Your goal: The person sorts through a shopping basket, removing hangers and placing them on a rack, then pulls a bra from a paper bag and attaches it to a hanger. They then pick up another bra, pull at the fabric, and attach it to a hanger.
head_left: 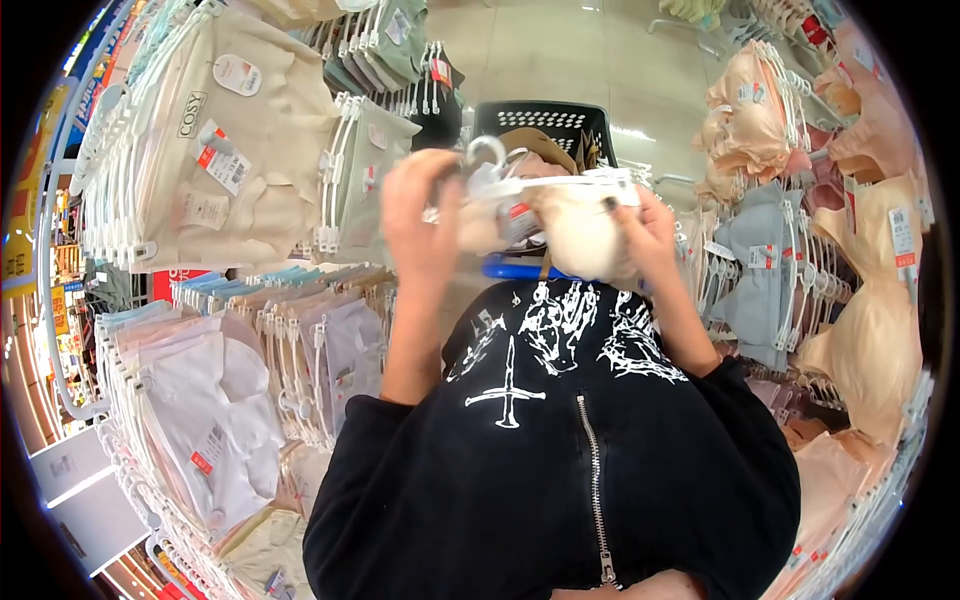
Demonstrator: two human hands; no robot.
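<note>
A cream bra [585, 238] hangs from a white hanger [560, 183] held up in front of my chest. My right hand [652, 238] is closed around the hanger's right end and the edge of the bra. At the opposite end, my left hand [418, 215] has its fingers curled at the hanger's tip, partly smeared by motion. A red-and-white tag [519, 211] shows between the cups. Behind the bra stands a dark shopping basket [545, 116] with brown and pinkish items inside, and a blue handle [515, 268] shows below it.
Racks on the left carry beige underwear [265, 150] and white underwear [225, 400] on hangers. Along the right hang peach bras [755, 100], a grey-blue garment [755, 270] and a beige bra [865, 320]. A tiled floor [560, 55] stretches ahead between the racks.
</note>
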